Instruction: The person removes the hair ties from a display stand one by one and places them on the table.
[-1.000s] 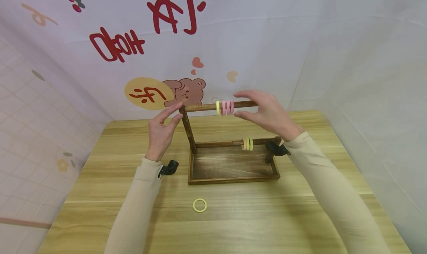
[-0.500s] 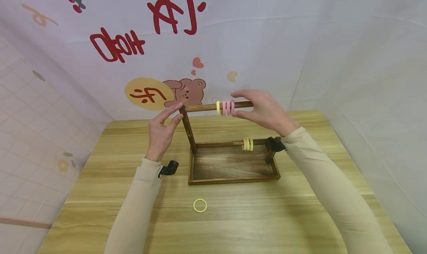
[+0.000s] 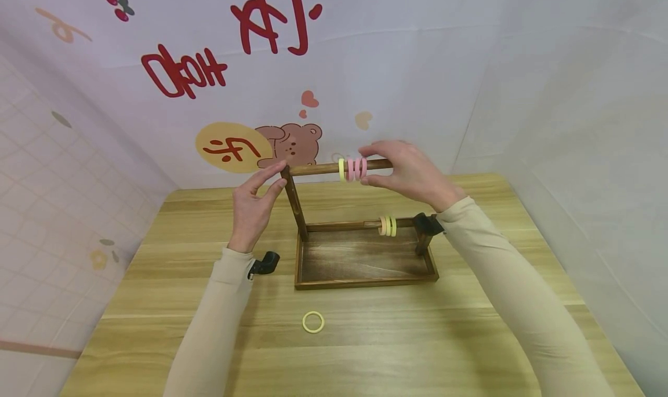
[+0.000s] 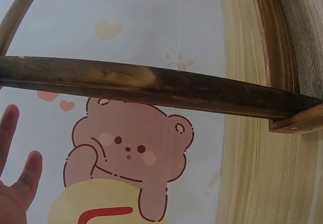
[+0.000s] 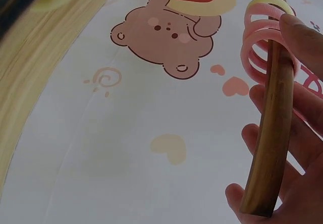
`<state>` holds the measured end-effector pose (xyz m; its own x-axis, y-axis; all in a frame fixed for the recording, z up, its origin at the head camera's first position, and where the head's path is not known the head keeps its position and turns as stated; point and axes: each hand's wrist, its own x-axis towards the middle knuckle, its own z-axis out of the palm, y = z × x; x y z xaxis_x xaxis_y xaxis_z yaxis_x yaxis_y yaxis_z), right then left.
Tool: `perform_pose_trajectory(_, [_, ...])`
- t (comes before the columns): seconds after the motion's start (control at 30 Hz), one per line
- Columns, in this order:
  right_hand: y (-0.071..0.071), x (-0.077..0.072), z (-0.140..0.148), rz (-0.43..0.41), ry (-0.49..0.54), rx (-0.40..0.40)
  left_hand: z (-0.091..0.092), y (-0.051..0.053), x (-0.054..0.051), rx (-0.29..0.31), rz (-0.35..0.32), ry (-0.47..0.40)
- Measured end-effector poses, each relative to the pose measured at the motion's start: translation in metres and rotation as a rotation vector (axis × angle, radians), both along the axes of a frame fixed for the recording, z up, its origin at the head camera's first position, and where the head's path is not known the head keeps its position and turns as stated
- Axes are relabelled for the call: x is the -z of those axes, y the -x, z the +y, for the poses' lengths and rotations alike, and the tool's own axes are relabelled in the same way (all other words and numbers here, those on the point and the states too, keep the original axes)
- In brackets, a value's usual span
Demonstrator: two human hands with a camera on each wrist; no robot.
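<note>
A dark wooden stand point(image 3: 365, 281) has a left upright post point(image 3: 294, 203) and an upper bar point(image 3: 315, 168) whose right end is free in the right wrist view. A light yellow ring point(image 3: 341, 169) and pink rings point(image 3: 357, 168) hang around this bar. My right hand point(image 3: 412, 174) is at the pink rings, its thumb and index finger spread on either side; the thumb point(image 5: 299, 32) overlaps the rings in the right wrist view. My left hand point(image 3: 253, 208) has its fingertips by the post's top; whether they touch it, I cannot tell.
Yellow and peach rings point(image 3: 387, 225) hang on the shorter lower bar. One yellow ring point(image 3: 313, 322) lies flat on the wooden table point(image 3: 386, 350) in front of the stand. A printed cloth point(image 3: 417, 84) hangs behind the table.
My right hand has slid slightly left along the upper bar, bringing its fingertips around the rightmost pink ring. The rings and my left hand have stayed in place.
</note>
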<state>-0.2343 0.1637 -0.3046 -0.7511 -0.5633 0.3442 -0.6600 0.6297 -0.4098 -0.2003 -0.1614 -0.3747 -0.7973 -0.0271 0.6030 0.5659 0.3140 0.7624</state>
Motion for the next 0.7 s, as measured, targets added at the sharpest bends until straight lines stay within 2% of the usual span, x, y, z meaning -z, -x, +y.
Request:
perform_pose_trajectory(0.33, [0.0,-0.0003,-0.0023,0.048,-0.059,0.003,0.0,0.0006,0.0,0.004,-0.013,-0.01])
perform_pose_trajectory(0.7, [0.0013,0.0017,-0.0014,0.049,-0.029,0.003,-0.0005,0.0007,-0.0002,0.0,-0.012,-0.006])
